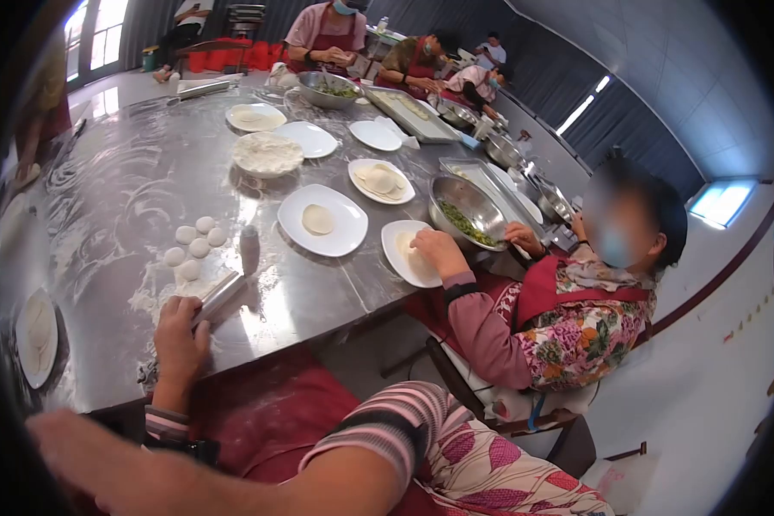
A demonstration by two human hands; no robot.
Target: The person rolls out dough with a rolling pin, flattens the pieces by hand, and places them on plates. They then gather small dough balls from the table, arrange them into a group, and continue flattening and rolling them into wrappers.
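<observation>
My left hand [181, 337] rests at the table's near edge, its fingers around the near end of a metal rolling pin [221, 297]. Several small white dough pieces [199, 248] lie on loose flour just beyond the pin. My right hand [95, 451] is raised close to the camera at the lower left, with the forearm stretched across my body. It is blurred, so its fingers and anything in them cannot be made out. A flat dough round [318, 219] lies on a white plate [344, 241] farther right.
A seated person's hand [439, 252] touches dough on a plate at the right, beside a steel bowl [469, 193] of green filling. A floury plate [268, 153] and other plates stand on the metal table [120, 215]. A plate [39, 370] sits far left. People work beyond.
</observation>
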